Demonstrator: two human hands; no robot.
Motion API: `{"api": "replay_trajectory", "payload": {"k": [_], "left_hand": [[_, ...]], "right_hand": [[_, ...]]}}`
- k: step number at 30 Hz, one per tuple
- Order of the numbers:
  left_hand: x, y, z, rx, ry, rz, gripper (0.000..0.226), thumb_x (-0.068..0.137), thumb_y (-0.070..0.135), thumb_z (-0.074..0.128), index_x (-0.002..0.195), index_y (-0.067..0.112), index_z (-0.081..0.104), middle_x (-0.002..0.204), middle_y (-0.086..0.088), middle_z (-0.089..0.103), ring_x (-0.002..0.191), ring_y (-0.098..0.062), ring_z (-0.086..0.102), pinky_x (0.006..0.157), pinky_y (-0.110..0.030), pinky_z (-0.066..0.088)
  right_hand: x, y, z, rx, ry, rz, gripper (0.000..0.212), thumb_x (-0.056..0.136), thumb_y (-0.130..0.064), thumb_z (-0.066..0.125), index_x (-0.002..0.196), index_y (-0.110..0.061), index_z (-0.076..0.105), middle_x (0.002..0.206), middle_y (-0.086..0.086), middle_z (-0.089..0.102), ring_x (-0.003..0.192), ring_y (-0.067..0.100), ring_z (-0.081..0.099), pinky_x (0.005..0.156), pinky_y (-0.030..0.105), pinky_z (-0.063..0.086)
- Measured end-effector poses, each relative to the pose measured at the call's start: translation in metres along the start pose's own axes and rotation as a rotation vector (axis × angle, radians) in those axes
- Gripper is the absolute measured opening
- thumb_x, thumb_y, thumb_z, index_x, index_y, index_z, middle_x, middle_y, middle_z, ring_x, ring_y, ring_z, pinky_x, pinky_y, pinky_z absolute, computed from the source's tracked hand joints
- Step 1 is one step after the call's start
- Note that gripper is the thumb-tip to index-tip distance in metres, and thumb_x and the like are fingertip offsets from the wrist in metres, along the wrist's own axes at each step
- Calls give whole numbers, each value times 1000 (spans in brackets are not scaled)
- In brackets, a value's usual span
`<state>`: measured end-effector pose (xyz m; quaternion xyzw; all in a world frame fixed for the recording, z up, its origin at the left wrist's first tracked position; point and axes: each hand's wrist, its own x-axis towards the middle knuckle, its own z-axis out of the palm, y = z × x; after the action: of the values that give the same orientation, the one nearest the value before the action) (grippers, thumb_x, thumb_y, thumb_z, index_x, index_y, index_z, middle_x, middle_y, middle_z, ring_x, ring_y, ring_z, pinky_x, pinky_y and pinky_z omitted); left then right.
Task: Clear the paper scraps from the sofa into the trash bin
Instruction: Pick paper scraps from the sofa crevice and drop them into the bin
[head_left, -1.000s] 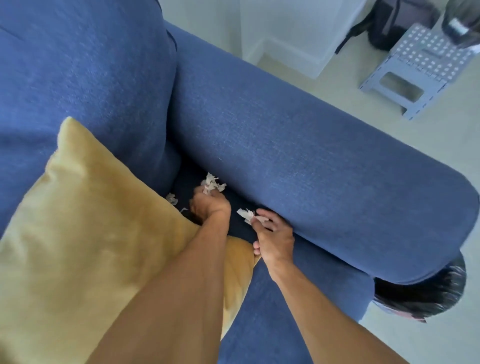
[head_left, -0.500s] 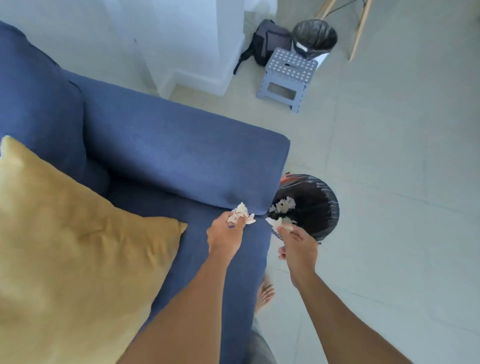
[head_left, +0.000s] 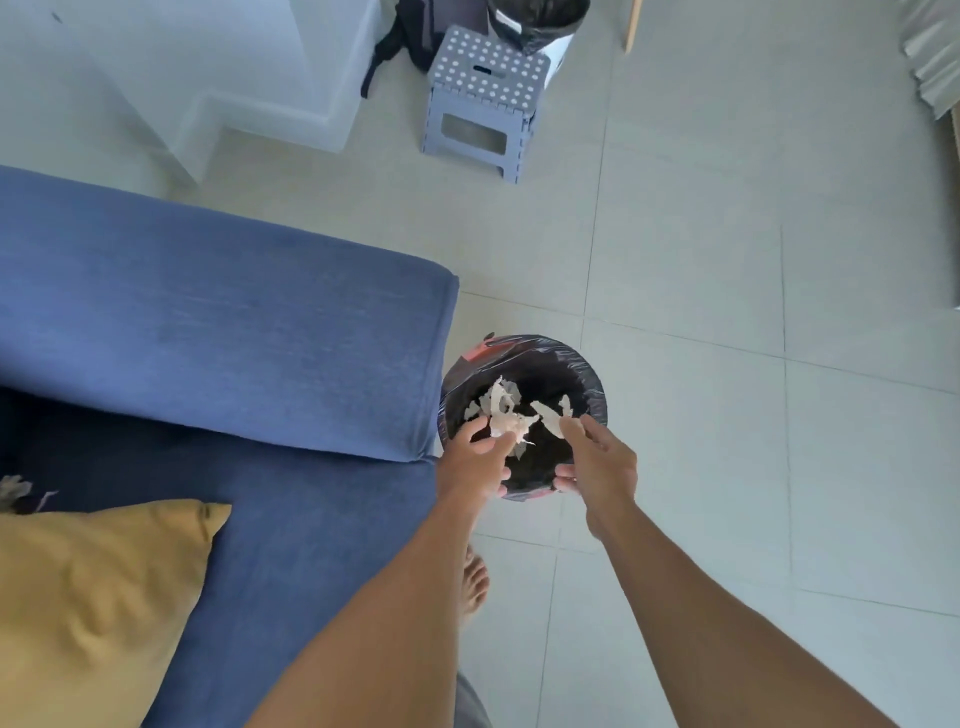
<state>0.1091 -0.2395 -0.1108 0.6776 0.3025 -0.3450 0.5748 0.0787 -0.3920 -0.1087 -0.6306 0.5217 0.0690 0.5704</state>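
cushion (head_left: 78, 613) cropped left, scraps (head_left: 501, 410) blurred

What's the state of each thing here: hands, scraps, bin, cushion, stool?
bin: upright, no lid, black liner
paper scraps: torn, white, over or in the bin; cannot tell which
left hand: above the bin, fingers spread, paper scraps at its fingertips
right hand: above the bin, fingers straight, a scrap at its fingertips
cushion: lying on the sofa seat
step stool: unfolded, upright on the floor
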Motion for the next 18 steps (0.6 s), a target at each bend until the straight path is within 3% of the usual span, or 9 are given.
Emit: {"api": "replay_trajectory", "payload": {"k": [5,8,10,13,16,18], "left_hand": [[17,1,1,-43,-17,-96,53,104,29,69,155,26,53,149,-4,65,95,-22,78,84,-39,67],[8,0,-6,-24,-7,-102,46,105,31,66,150,28,57,144,0,66,91,-17,77,73,-29,66],[0,-2,-14,-14,12,-106,43,105,33,66,148,29,60,136,3,66,87,-14,76,65,-24,63],[-19,-6,-30,-53,35,-129,42,105,33,66,146,27,62,132,3,63,93,-18,78,72,-29,65],[-47,-10,-55,-101,82,-143,39,105,33,65,144,26,64,128,3,67,93,-21,78,70,-28,66],[-74,-15,-80,-121,133,-141,37,106,34,62,142,26,64,106,11,66,89,-23,76,59,-24,63]], "right_hand": [[19,-18,1,-42,-21,37,48,94,-47,75,140,-34,69,99,-15,76,54,13,77,49,22,60],[18,-28,6,-89,-30,21,37,100,-44,67,136,-32,70,101,-19,71,56,11,78,48,20,59],[12,-33,10,-132,-46,-15,32,103,-42,62,131,-32,72,104,-16,72,56,10,78,58,26,63],[-6,-36,16,-182,-85,-63,26,104,-38,58,125,-29,72,114,-7,75,61,17,79,68,37,68],[-36,-38,22,-192,-153,-119,20,104,-38,61,113,-26,74,105,-6,80,73,20,79,58,33,66],[-65,-38,28,-205,-214,-165,17,100,-40,64,104,-27,76,96,-6,81,67,15,76,54,30,62]]}}
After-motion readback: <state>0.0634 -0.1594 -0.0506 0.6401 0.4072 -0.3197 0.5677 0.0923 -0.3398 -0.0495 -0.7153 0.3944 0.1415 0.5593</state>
